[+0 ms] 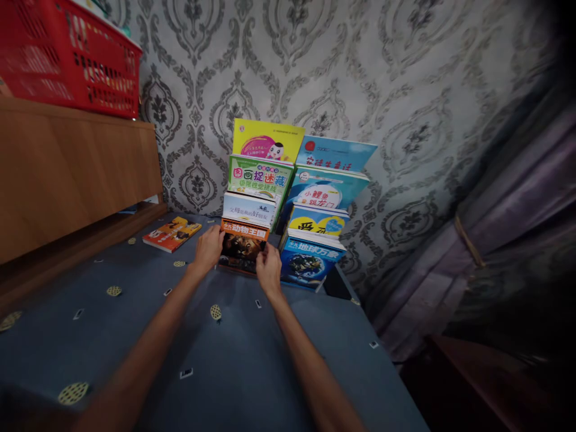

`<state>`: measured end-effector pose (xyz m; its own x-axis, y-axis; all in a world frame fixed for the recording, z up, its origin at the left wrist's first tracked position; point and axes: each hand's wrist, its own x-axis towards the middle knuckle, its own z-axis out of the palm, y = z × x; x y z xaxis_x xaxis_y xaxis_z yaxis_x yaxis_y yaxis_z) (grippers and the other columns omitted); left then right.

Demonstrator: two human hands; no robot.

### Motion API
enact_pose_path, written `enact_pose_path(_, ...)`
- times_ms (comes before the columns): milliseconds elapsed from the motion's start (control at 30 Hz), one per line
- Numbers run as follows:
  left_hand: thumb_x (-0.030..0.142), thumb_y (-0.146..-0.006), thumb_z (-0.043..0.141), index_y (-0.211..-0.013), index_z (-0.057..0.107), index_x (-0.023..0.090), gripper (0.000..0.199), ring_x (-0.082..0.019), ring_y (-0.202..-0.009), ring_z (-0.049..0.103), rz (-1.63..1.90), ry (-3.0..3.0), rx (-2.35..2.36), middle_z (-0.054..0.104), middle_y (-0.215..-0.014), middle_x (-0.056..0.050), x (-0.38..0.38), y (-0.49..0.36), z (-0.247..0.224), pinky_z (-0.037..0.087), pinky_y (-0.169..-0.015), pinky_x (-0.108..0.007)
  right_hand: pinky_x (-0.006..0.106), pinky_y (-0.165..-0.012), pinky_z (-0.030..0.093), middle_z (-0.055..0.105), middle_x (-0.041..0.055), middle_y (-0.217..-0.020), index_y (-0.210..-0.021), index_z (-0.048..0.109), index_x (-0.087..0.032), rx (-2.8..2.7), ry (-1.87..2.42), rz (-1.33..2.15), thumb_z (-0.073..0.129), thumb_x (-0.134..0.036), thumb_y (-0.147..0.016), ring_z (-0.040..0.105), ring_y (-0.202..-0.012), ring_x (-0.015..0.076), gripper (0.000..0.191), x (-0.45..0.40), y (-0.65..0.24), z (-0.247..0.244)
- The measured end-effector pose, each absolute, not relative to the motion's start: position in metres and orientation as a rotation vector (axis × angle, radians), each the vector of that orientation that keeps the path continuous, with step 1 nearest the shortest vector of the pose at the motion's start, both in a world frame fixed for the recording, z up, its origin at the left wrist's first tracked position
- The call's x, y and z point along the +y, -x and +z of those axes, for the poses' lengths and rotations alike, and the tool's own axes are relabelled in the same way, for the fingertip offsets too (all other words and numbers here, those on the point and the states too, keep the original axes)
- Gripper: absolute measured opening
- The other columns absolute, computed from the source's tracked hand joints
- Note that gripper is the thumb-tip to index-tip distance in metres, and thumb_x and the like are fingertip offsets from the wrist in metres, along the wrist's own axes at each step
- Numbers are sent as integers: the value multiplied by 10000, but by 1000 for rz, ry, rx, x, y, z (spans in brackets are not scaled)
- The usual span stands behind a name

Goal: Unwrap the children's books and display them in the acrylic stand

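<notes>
An orange-topped book with a lion on its cover stands upright at the front of the left row. My left hand grips its left edge, and my right hand pinches its right edge. Close behind it rise a pale blue-and-white book, a green picture book and a taller yellow book. In the right row, a blue book with a globe is in front of a yellow-and-blue book and two larger blue books.
An orange book lies flat on the grey-blue patterned cloth at left. Beyond it stands a wooden cabinet bearing a red plastic basket. Patterned wallpaper backs the books; a purple curtain hangs at right.
</notes>
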<state>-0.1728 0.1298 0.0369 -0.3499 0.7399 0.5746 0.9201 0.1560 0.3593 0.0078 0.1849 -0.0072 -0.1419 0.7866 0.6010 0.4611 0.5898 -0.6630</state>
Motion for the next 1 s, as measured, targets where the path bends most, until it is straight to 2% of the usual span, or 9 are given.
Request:
enact_pose_path(267,263,-1003,392,-985,601,173,228,-249,-958,650,-987,1611,-2187,689,-989,-120,129,172,38,464,-830,-333,391,-941,480,640,155,-1092,-1256,589,-113,-1817,1025,366,409,-140,-898,606,-1032,255,402,183,-10,-4)
enact_pose_path(500,257,-1002,389,-1004,593,175,220,-248,-977,650,-965,1601,-2197,685,-1018,-120,128,171,37,467,-840,-334,394,-906,502,632,160,-1087,-1277,574,-105,-1830,1016,391,413,-133,-883,617,-971,250,427,184,-10,-6)
enact_pose_path(633,256,-994,402,-990,598,185,208,-252,-978,640,-963,1621,-2188,687,-1011,-115,125,172,40,463,-847,-340,381,-950,492,649,151,-1103,-1283,572,-120,-1870,1023,393,427,-147,-890,616,-1034,245,420,185,-15,-3)
enact_pose_path(767,259,-980,433,-1001,592,188,175,-250,-1007,619,-985,1633,-2154,678,-1050,-111,122,175,43,456,-863,-336,372,-965,492,646,176,-1154,-1293,563,-74,-1921,1019,416,434,-145,-884,614,-1063,246,435,185,-20,4)
enact_pose_path(933,280,-983,429,-1016,587,181,189,-255,-1002,609,-996,1649,-2119,670,-1016,-107,121,178,47,451,-866,-341,369,-926,506,657,150,-1144,-1304,567,-112,-1950,987,419,451,-139,-880,623,-1033,243,440,185,-24,13)
enact_pose_path(1000,291,-984,434,-1023,583,183,189,-254,-993,610,-989,1643,-2116,669,-1008,-103,121,178,48,450,-863,-340,378,-909,511,660,161,-1130,-1305,565,-93,-1950,991,412,462,-148,-882,630,-1008,251,439,184,-26,16)
